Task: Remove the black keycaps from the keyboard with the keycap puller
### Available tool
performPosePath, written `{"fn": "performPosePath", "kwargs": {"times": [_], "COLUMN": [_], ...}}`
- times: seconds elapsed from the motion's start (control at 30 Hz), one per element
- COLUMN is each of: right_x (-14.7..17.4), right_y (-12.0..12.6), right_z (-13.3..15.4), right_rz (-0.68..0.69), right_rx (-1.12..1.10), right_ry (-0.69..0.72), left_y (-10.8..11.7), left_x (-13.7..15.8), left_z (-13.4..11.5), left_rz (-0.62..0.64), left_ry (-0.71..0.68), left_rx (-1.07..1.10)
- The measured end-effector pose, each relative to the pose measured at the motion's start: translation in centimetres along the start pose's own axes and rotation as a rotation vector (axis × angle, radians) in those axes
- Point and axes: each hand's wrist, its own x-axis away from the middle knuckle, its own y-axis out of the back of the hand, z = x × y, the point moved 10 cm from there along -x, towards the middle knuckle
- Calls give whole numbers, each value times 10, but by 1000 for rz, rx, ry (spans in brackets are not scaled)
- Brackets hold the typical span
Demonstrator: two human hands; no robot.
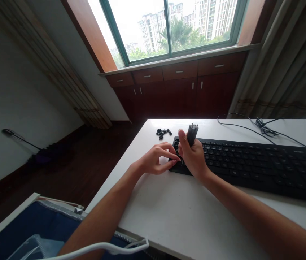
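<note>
One bare right hand (pixel 195 156) clenched around a dark grey hand tool with a ridged, squarish handle (pixel 192 133), slightly tilted, thumb raised along its side, a thin metal shaft (pixel 182 162) pointing down at the left end of a long black plastic keyboard (pixel 239 156). Just beside it, one bare left hand (pixel 158 158), fingers curled, thumb and fingertips nearly meeting close to the shaft, over the keyboard's near left corner; impossible to tell about any small object pinched there. Keyboard flat on a smooth white table (pixel 164 209), stretching off to the right. Past the keyboard's far left corner, a loose cluster of small black keycap-like pieces (pixel 160 133), apart from both hands. Behind the keyboard, towards the right, a thin black cable (pixel 263 129), partly gathered in a bundle. At lower left, beside the table, navy-blue fabric (pixel 52 220) edged with a zip, plus a curved white tube-like strip (pixel 96 247) in the foreground. Beyond the table, reddish-brown wooden cabinets (pixel 155 94) with silver handles, below a green-framed window (pixel 168 34); outside, pale high-rise buildings (pixel 212 18) and a palm tree (pixel 178 34). To the far right, a long beige curtain (pixel 283 68).
</note>
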Motion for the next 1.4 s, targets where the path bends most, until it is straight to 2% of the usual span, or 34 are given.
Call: {"fn": "performPosePath", "kwargs": {"times": [0.17,0.33,0.4,0.47,0.57,0.73,0.9,0.97,1.03,1.1,1.3,1.4], "right_x": [-7,-6,-5,-4,0,8,6,4,4,4,1,1], "right_y": [-10,-25,-24,-19,-11,-13,-15,-21,-28,-34,-41,-42], "right_z": [-12,-3,-2,-4,-7,-8,-10,-8,-4,1,6,8], "right_rz": [91,199,208,188,157,203,164,180,212,224,232,248], "right_rx": [-218,-290,-323,-299,-149,-24,-44,-10,70,164,356,371], "right_ry": [-129,-93,-93,-94,-104,-145,-144,-85,4,80,138,149], "left_y": [0,2,7,18,33,33,18,6,-9,-18,-19,-19], "left_x": [0,1,2,5,13,16,14,9,1,-1,7,9], "left_z": [2,15,20,28,42,51,39,25,7,-2,1,3], "left_rz": [-13,-51,-109,-229,-426,-490,-627,-656,-619,-621,-723,-741], "left_ry": [31,173,212,260,375,472,474,418,367,379,433,445], "left_rx": [38,141,191,220,212,185,292,383,432,458,458,423]}}
